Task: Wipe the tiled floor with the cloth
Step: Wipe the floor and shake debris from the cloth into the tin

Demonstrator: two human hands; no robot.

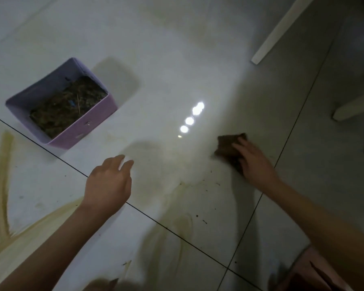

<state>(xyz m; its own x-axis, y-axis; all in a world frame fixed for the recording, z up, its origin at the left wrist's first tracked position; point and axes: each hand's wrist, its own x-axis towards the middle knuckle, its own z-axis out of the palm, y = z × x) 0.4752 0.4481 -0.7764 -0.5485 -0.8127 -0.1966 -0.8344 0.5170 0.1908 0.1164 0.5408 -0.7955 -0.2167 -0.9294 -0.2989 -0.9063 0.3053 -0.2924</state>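
Yellowish smears (0,206) and specks (204,221) mark the near tiled floor (177,59), so roughly half looks unwiped; right grip (254,162) presses flat-fingered on the brown cloth (227,148) mid-floor, left grip (109,183) relaxed, empty.

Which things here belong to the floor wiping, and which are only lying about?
For the job: cloth, right hand pressing it, tiled floor, yellow smears, dark specks.
Lying about: purple box holding dark debris, white furniture legs; left hand holds nothing.
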